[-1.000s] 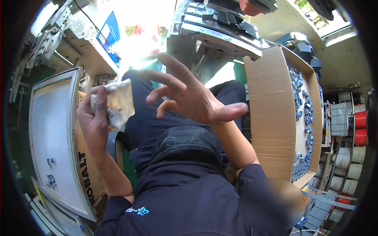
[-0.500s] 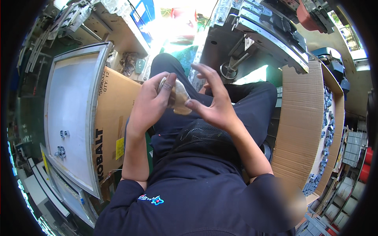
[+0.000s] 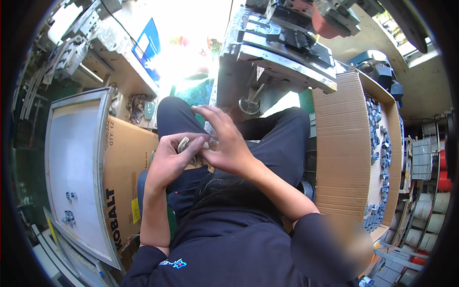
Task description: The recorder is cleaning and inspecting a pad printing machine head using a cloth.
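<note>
My left hand is closed around a cream and tan piece with a curved, ring-like rim; its exact kind I cannot make out. Most of that piece is hidden behind the fingers and thumb. My right hand is close against the left one, its upper fingers stretched out and apart. Its thumb side comes up to the piece, but the contact is partly hidden. Both hands are above my lap, in front of my dark trousers.
On the left, a framed pale panel with small grey-blue parts stands beside a cardboard box. An open carton at the right holds many similar parts. A metal machine juts out ahead.
My hands have come closer together and the right has moved inward to the piece. More of the piece is now covered. The whole view has shifted somewhat.
</note>
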A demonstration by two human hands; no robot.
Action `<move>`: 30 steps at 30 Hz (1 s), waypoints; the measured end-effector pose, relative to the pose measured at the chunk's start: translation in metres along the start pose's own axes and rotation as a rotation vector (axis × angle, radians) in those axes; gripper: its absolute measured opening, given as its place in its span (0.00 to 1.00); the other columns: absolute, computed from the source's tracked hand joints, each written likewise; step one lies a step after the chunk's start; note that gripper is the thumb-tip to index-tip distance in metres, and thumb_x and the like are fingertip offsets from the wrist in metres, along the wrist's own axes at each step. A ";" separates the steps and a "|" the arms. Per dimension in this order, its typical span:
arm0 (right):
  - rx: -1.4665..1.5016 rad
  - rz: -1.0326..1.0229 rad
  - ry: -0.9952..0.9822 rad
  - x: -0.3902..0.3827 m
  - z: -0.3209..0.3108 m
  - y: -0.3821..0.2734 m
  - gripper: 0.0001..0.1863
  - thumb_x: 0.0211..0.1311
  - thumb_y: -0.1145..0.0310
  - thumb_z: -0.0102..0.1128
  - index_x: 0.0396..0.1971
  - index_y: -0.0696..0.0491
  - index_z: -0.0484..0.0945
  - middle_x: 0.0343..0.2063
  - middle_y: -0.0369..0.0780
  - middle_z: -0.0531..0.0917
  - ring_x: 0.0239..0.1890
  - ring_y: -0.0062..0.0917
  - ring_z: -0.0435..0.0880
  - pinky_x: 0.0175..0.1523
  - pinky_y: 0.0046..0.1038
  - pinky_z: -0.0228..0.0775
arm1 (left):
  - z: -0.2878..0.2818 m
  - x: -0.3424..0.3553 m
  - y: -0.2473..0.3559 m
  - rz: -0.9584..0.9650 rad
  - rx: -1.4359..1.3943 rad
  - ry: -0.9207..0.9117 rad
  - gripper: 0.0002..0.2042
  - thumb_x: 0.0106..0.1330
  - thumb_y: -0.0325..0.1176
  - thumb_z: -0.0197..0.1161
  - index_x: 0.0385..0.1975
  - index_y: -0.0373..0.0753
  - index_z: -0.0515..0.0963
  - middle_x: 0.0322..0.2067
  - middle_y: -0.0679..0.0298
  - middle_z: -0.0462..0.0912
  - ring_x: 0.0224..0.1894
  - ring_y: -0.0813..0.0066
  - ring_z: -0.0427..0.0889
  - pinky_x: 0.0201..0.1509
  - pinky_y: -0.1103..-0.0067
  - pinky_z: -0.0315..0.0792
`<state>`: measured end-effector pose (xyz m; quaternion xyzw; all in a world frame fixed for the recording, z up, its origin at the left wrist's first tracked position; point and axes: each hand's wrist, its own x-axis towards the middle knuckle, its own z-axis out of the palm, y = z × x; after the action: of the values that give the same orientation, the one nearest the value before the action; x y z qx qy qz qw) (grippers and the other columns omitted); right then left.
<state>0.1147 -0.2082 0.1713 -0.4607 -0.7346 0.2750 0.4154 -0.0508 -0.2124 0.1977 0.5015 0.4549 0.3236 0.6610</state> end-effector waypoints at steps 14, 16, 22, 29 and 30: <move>-0.202 0.008 -0.103 -0.010 -0.061 0.015 0.23 0.52 0.71 0.63 0.51 0.51 0.71 0.53 0.44 0.72 0.53 0.39 0.72 0.56 0.36 0.65 | 0.001 -0.013 0.018 0.175 0.152 0.219 0.11 0.67 0.33 0.58 0.39 0.29 0.79 0.30 0.63 0.83 0.32 0.84 0.79 0.36 0.87 0.74; -0.061 0.000 -0.091 -0.008 -0.067 -0.002 0.24 0.55 0.66 0.64 0.52 0.52 0.71 0.53 0.46 0.72 0.56 0.40 0.71 0.59 0.36 0.64 | 0.002 -0.008 0.022 0.149 0.087 0.185 0.12 0.68 0.33 0.57 0.40 0.29 0.79 0.31 0.63 0.83 0.32 0.84 0.79 0.36 0.86 0.74; -0.038 -0.084 -0.165 -0.008 -0.054 -0.016 0.26 0.46 0.70 0.68 0.49 0.53 0.73 0.48 0.44 0.76 0.51 0.40 0.75 0.53 0.35 0.68 | 0.022 -0.013 0.023 0.138 0.021 -0.081 0.14 0.70 0.36 0.53 0.42 0.32 0.79 0.32 0.64 0.82 0.34 0.84 0.79 0.40 0.85 0.73; 0.503 0.328 -0.270 -0.014 -0.078 -0.006 0.14 0.60 0.68 0.60 0.46 0.53 0.77 0.36 0.43 0.83 0.36 0.24 0.80 0.41 0.26 0.71 | 0.010 -0.017 0.034 0.248 -0.104 0.087 0.15 0.72 0.37 0.48 0.46 0.31 0.74 0.34 0.59 0.83 0.36 0.77 0.82 0.40 0.83 0.75; 0.769 0.335 -0.200 -0.015 -0.072 -0.007 0.18 0.59 0.67 0.61 0.49 0.53 0.75 0.36 0.42 0.82 0.36 0.22 0.79 0.42 0.26 0.71 | 0.015 -0.012 0.035 0.256 -0.141 0.047 0.16 0.73 0.38 0.48 0.48 0.31 0.73 0.36 0.58 0.83 0.38 0.76 0.81 0.42 0.82 0.75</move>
<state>0.1765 -0.2232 0.2080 -0.3564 -0.5304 0.6357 0.4330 -0.0400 -0.2186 0.2356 0.5002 0.3786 0.4479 0.6370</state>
